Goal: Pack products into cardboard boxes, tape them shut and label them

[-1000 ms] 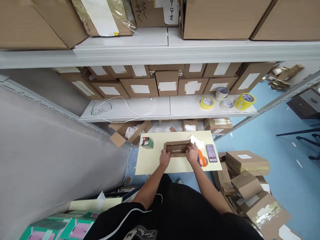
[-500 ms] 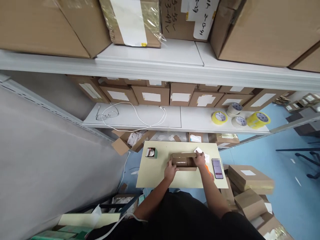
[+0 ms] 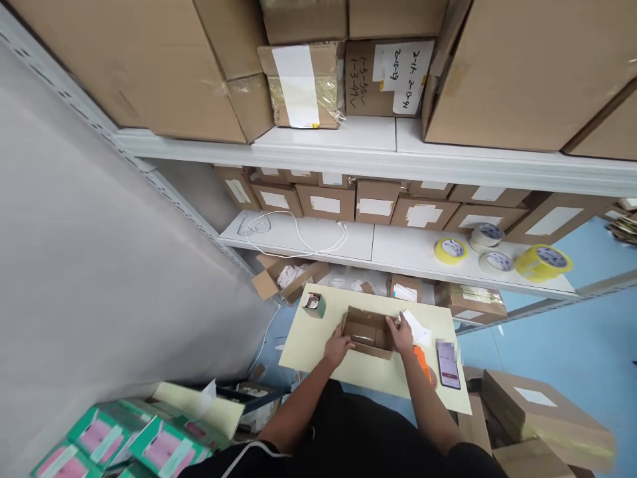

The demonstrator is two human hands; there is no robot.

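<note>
An open-topped cardboard box [image 3: 367, 337] sits on the pale yellow table [image 3: 318, 355], its inside facing up at me. Clear tape shows on its bottom, and I see nothing else in it. My left hand [image 3: 338, 346] grips the box's left end, fingers over the wall. At the opposite end my right hand [image 3: 400, 334] holds the right wall near its far corner. Just beyond the right hand lie white papers [image 3: 416, 328]. Partly under my right forearm is an orange tape dispenser [image 3: 423, 364]. A small green box [image 3: 314, 304] with its top open stands at the table's far left.
A phone [image 3: 448, 365] lies at the table's right side. Behind, a white shelf [image 3: 318, 247] carries glasses [image 3: 255, 226], a white cable and several tape rolls [image 3: 450, 250]. Cartons [image 3: 545, 415] are stacked on the right; green-and-pink boxes [image 3: 166, 446] lie at lower left.
My view has shifted and tilted, so table and shelves appear turned. The box's interior shows more widely, its far wall standing more upright. Both hands stay on its ends.
</note>
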